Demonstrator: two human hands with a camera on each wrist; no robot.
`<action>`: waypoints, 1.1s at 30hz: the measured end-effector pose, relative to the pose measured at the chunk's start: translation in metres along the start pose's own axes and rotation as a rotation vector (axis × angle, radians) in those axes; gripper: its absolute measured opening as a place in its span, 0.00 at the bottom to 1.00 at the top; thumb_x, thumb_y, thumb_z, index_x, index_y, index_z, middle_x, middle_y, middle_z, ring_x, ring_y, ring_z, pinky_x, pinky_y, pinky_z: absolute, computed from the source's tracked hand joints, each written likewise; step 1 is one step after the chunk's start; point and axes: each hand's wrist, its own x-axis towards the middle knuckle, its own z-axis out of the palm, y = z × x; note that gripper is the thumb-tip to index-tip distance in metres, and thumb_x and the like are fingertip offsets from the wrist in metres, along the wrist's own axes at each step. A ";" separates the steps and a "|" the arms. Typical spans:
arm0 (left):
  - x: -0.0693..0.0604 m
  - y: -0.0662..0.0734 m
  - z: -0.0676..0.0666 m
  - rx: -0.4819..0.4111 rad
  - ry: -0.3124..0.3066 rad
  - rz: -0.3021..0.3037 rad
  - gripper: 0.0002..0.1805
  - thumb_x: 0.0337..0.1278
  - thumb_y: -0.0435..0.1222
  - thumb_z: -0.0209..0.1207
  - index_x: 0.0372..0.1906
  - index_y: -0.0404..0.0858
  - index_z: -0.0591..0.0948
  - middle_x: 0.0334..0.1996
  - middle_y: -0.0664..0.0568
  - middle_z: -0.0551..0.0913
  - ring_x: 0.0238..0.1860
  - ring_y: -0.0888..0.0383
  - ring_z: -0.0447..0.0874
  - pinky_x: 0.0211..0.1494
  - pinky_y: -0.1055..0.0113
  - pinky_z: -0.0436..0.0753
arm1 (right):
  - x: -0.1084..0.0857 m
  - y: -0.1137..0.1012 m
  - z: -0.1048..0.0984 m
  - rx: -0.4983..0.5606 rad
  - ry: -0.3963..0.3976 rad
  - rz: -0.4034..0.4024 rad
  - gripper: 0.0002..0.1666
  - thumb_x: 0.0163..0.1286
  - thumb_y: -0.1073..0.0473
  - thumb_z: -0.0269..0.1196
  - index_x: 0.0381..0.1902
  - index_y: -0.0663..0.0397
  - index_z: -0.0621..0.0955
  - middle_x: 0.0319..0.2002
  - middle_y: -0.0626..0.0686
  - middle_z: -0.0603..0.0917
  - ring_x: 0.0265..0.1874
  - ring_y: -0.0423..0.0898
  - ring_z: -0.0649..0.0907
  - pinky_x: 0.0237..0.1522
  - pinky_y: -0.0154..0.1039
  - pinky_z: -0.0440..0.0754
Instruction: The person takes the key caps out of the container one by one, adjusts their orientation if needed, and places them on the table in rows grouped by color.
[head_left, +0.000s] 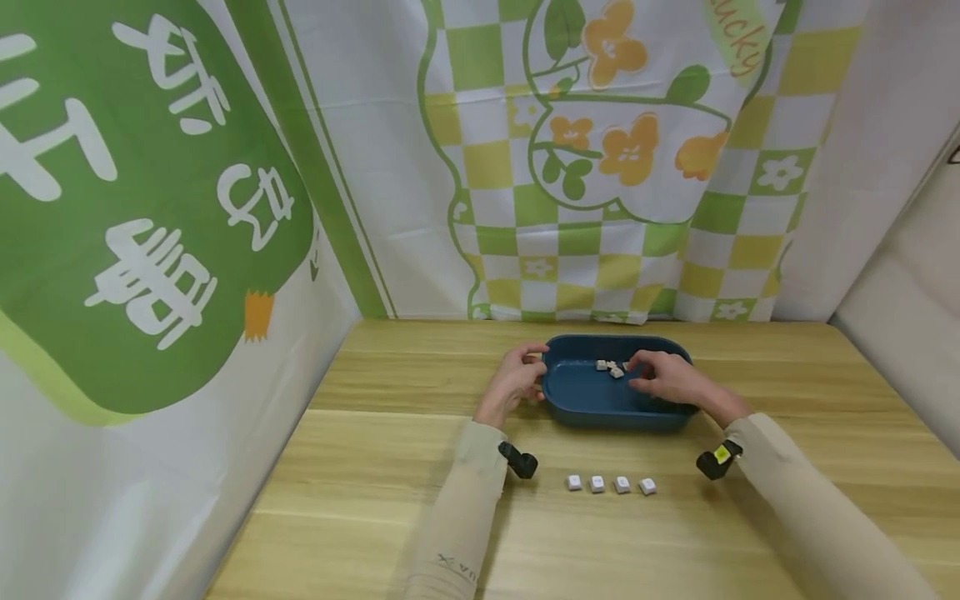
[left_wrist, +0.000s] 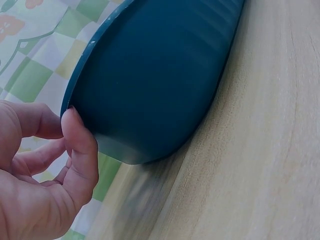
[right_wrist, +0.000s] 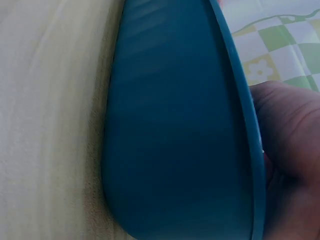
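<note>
Beige fabric sleeves frame, in the head view, four white keycap-like cubes near a blue oval plastic tray holding more. The right hand curves inside, apparently picking (whether it grips one, cannot tell); a narrow pinch seems needed next. Green-checked white cloth reads "Lucky". Left wrist: the left hand pinches the tray's rim. Right wrist: fingertips hidden.

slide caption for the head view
Left hand gripping a blue tub, right hand inside it, four small white pieces lined up in front.

On the table, a tray behind four keycaps. Inside, small pieces between left hand and right hand.
</note>
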 end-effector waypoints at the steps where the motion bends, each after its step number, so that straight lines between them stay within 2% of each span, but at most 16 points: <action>1: 0.000 0.000 -0.001 0.002 -0.001 -0.001 0.23 0.64 0.27 0.50 0.62 0.43 0.76 0.39 0.50 0.71 0.26 0.56 0.72 0.22 0.64 0.76 | 0.002 0.000 0.000 -0.001 -0.004 0.005 0.19 0.71 0.58 0.60 0.55 0.63 0.77 0.35 0.56 0.84 0.24 0.43 0.83 0.28 0.38 0.80; 5: 0.000 0.000 -0.001 0.005 -0.010 -0.004 0.23 0.63 0.27 0.51 0.61 0.43 0.77 0.40 0.49 0.72 0.26 0.56 0.73 0.23 0.64 0.77 | 0.008 0.002 0.000 -0.012 -0.008 0.037 0.18 0.71 0.58 0.59 0.55 0.63 0.77 0.35 0.56 0.84 0.24 0.43 0.82 0.26 0.38 0.79; 10: 0.002 -0.002 -0.001 0.010 -0.003 -0.005 0.24 0.61 0.26 0.51 0.61 0.44 0.77 0.40 0.49 0.72 0.26 0.57 0.74 0.22 0.65 0.77 | 0.016 0.006 0.003 -0.026 -0.003 0.015 0.17 0.70 0.59 0.60 0.52 0.64 0.77 0.33 0.56 0.84 0.22 0.43 0.81 0.25 0.38 0.78; 15: 0.001 -0.002 -0.002 0.010 -0.007 0.000 0.23 0.63 0.27 0.51 0.61 0.44 0.77 0.41 0.49 0.72 0.26 0.56 0.74 0.23 0.65 0.77 | 0.024 0.013 0.008 -0.051 0.001 0.008 0.16 0.69 0.59 0.61 0.51 0.63 0.77 0.36 0.59 0.85 0.24 0.42 0.81 0.26 0.38 0.78; 25: -0.001 -0.001 -0.003 0.012 -0.015 0.002 0.23 0.64 0.27 0.50 0.63 0.44 0.76 0.41 0.49 0.73 0.27 0.56 0.74 0.22 0.65 0.78 | 0.032 0.018 0.014 -0.069 0.033 0.054 0.20 0.69 0.58 0.61 0.54 0.64 0.76 0.37 0.61 0.84 0.26 0.45 0.80 0.28 0.40 0.78; 28: -0.002 -0.001 -0.003 0.011 -0.017 0.003 0.23 0.63 0.27 0.50 0.63 0.43 0.76 0.41 0.49 0.73 0.27 0.56 0.74 0.22 0.66 0.78 | 0.033 0.018 0.014 -0.071 0.033 0.066 0.22 0.69 0.57 0.60 0.57 0.64 0.75 0.41 0.63 0.84 0.31 0.49 0.82 0.31 0.42 0.80; 33: -0.002 0.000 -0.003 0.013 -0.013 0.008 0.23 0.63 0.27 0.50 0.62 0.43 0.76 0.40 0.49 0.73 0.27 0.56 0.75 0.22 0.66 0.78 | 0.035 0.017 0.013 -0.070 0.016 0.082 0.24 0.70 0.57 0.59 0.59 0.65 0.74 0.49 0.68 0.83 0.44 0.58 0.84 0.41 0.49 0.82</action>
